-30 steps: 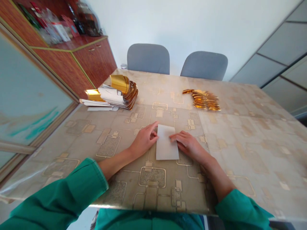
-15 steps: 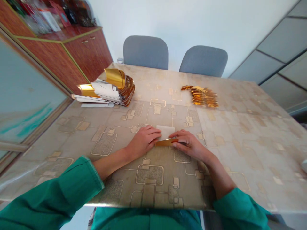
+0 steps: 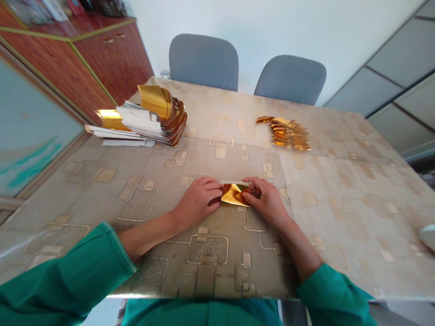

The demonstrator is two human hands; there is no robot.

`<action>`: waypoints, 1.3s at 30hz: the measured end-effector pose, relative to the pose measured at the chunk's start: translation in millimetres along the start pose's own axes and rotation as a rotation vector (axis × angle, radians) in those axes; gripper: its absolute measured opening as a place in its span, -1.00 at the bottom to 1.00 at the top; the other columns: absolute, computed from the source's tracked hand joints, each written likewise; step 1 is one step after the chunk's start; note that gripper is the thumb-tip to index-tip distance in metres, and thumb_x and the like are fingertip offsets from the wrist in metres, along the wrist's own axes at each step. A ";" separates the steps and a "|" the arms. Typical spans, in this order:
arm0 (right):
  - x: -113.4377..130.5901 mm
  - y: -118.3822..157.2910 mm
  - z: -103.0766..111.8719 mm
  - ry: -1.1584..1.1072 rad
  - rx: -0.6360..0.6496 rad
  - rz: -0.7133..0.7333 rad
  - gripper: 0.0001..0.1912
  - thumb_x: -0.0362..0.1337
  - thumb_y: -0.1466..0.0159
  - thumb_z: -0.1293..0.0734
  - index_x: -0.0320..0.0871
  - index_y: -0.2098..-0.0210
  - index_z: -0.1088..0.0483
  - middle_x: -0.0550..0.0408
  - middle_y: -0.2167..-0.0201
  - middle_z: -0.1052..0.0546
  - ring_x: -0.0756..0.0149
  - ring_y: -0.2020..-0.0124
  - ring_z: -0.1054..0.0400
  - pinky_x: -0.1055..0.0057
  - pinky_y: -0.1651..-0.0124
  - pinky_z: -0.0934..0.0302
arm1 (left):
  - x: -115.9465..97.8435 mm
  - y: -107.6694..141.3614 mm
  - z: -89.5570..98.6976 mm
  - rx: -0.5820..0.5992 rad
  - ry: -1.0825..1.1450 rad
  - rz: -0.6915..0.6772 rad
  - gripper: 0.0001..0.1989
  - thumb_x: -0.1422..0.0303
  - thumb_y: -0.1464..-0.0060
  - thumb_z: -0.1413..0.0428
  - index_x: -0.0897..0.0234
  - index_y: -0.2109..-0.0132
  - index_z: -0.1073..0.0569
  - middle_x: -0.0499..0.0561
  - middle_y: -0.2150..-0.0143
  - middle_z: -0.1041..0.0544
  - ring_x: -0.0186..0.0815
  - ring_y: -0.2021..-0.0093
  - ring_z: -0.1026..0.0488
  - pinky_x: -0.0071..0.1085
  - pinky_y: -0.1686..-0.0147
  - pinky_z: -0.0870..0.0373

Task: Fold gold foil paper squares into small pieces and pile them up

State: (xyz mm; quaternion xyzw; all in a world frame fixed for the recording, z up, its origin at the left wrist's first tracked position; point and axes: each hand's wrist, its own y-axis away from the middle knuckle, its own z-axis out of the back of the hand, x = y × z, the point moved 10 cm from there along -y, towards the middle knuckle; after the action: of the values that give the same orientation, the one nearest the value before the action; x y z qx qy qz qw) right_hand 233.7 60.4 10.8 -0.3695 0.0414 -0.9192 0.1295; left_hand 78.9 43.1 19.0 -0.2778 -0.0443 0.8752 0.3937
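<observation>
A small sheet of gold foil paper (image 3: 234, 194) lies on the table in front of me, its shiny side folded over and a thin pale strip showing along its far edge. My left hand (image 3: 203, 198) grips the paper's left end with fingers bent together. At the other end, my right hand (image 3: 267, 198) pinches the right side between thumb and fingers. The fingertips of both hands partly cover the paper's ends.
A stack of gold-and-white paper sheets (image 3: 136, 124), some curled, sits at the back left. Folded gold pieces (image 3: 287, 133) lie at the back right. Two grey chairs (image 3: 204, 61) stand beyond the patterned table (image 3: 210, 249). A wooden cabinet (image 3: 112, 63) is at left.
The paper's near edge has been folded away from me, so gold now covers most of the white face. Both hands stay at its ends. The view has shifted slightly.
</observation>
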 end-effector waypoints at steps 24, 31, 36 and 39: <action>3.2 2.0 4.5 0.222 -0.085 -0.019 -0.83 -0.28 -0.31 -0.33 -0.12 0.43 -0.41 0.08 0.43 -0.50 0.23 0.33 -0.28 0.31 0.20 -0.10 | -35.2 15.3 -37.4 0.173 -0.262 -0.146 -0.28 0.08 -0.29 -0.05 0.40 -0.40 -0.06 0.19 -0.45 -0.07 -0.07 -0.44 0.00 -0.12 -0.40 0.17; -4.6 -1.3 3.3 0.209 -0.084 -0.052 -0.87 -0.28 -0.30 -0.35 -0.11 0.40 -0.45 0.12 0.46 -0.51 0.24 0.35 -0.29 0.32 0.22 -0.07 | -39.0 14.4 -34.9 0.149 -0.295 -0.183 -0.35 0.10 -0.30 -0.05 0.37 -0.37 -0.13 0.18 -0.45 -0.06 -0.05 -0.45 0.04 -0.05 -0.40 0.22; -7.2 -5.8 2.6 0.268 -0.084 -0.095 -0.81 -0.27 -0.30 -0.36 -0.11 0.46 -0.43 0.13 0.48 -0.52 0.27 0.40 -0.28 0.32 0.24 -0.03 | -35.4 14.8 -36.1 0.152 -0.289 -0.156 -0.35 0.11 -0.30 -0.04 0.40 -0.37 -0.14 0.20 -0.44 -0.11 -0.05 -0.44 -0.01 -0.04 -0.39 0.19; -5.9 -6.7 2.7 0.294 -0.092 -0.102 -0.80 -0.25 -0.30 -0.37 -0.11 0.46 -0.42 0.13 0.48 -0.52 0.27 0.40 -0.28 0.33 0.24 -0.03 | -33.9 15.6 -38.3 0.161 -0.273 -0.144 -0.34 0.11 -0.30 -0.05 0.41 -0.37 -0.12 0.21 -0.42 -0.14 -0.05 -0.42 -0.05 -0.03 -0.38 0.13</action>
State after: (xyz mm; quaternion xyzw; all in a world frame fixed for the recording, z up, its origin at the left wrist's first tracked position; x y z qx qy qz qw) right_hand 238.3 68.5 10.0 -0.2382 0.0833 -0.9659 0.0582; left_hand 106.6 2.8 -2.6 -0.1200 -0.0471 0.8751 0.4664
